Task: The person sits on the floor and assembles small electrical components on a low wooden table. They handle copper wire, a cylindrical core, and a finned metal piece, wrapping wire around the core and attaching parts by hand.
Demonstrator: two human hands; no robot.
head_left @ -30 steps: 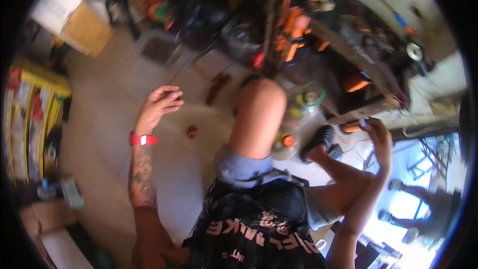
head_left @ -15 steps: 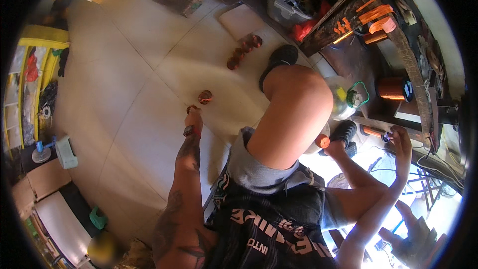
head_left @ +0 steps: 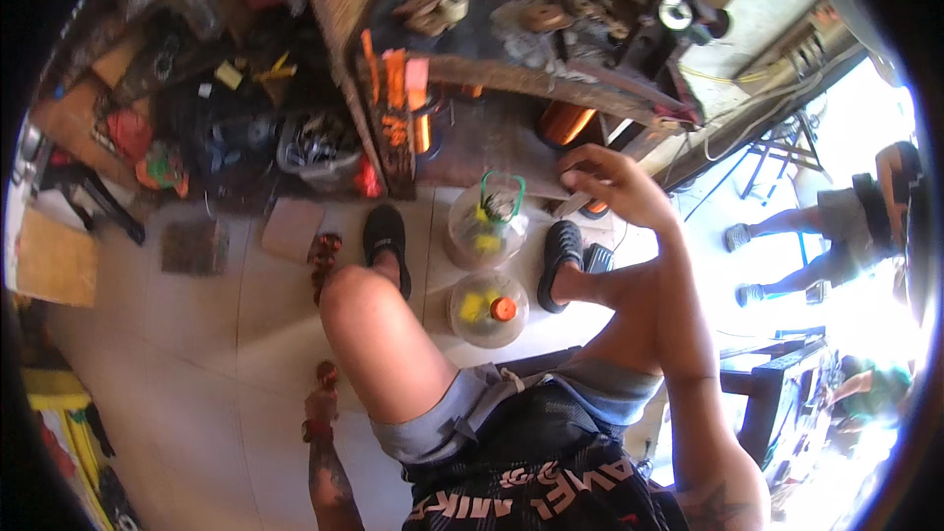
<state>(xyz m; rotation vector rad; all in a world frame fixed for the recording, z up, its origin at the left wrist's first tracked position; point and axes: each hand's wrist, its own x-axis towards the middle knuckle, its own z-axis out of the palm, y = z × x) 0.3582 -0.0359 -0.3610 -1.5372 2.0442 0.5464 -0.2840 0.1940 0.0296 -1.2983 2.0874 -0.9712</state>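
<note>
Down at the floor on the left, my left hand (head_left: 320, 406) is closed at a small coil of copper wire (head_left: 326, 374); its fingers look small and blurred. Ahead of it, several similar copper coils (head_left: 324, 261) lie in a row beside my knee. My right hand (head_left: 624, 187) is raised on the right, fingers bent together, in front of the low shelf. A pale flat piece (head_left: 569, 203) shows at its fingertips; what it is I cannot make out. Close behind that hand is a large spool of copper wire (head_left: 567, 124), with a smaller spool (head_left: 595, 207) partly hidden beneath.
Two clear jugs, one with a green handle (head_left: 503, 199) and one with an orange cap (head_left: 502, 310), stand between my legs. A wooden bench (head_left: 462, 64) holds tools. Left of it are a grey bin (head_left: 320, 152) and a flat board (head_left: 293, 228). Other people (head_left: 855, 226) are at the right.
The view has swung right, bringing the bench and jugs to the middle. My left hand stays low by the coils; my right hand remains raised near the spools.
</note>
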